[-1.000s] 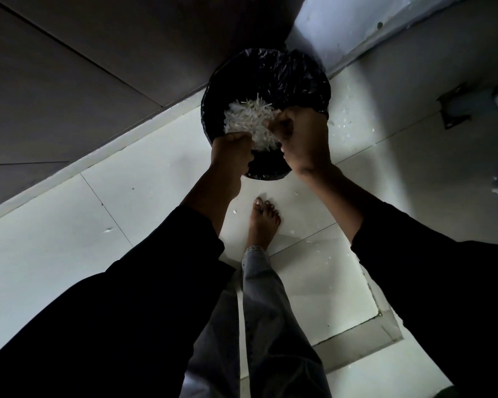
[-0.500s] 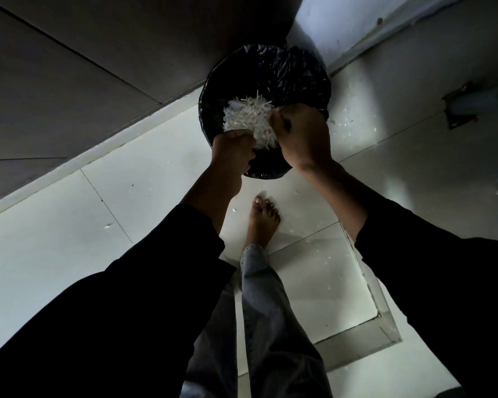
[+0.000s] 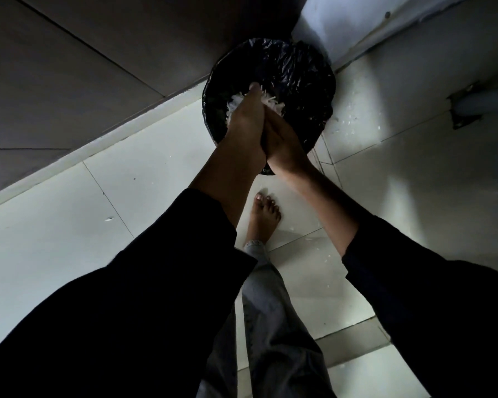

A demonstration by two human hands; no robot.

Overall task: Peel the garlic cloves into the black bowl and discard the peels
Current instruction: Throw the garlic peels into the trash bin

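A bin lined with a black bag (image 3: pixel 299 70) stands on the floor against the wall. My left hand (image 3: pixel 246 119) and my right hand (image 3: pixel 283 142) are pressed together over its opening. A clump of white garlic peels (image 3: pixel 272 101) sticks out on both sides of my left hand, caught between the two hands. My left hand lies long and fairly straight, with one fingertip at the top. It hides the fingers of my right hand. No bowl or cloves are in view.
Pale floor tiles (image 3: pixel 156 173) carry scattered peel bits to the right of the bin (image 3: pixel 351 119). My bare foot (image 3: pixel 263 216) stands just short of the bin. A dark cabinet front (image 3: pixel 98 67) runs along the left, and a door stop (image 3: pixel 469 107) sits at the right.
My hands held the peel clump side by side and apart. Now they have closed against each other, the left over the right, and moved further over the bin.
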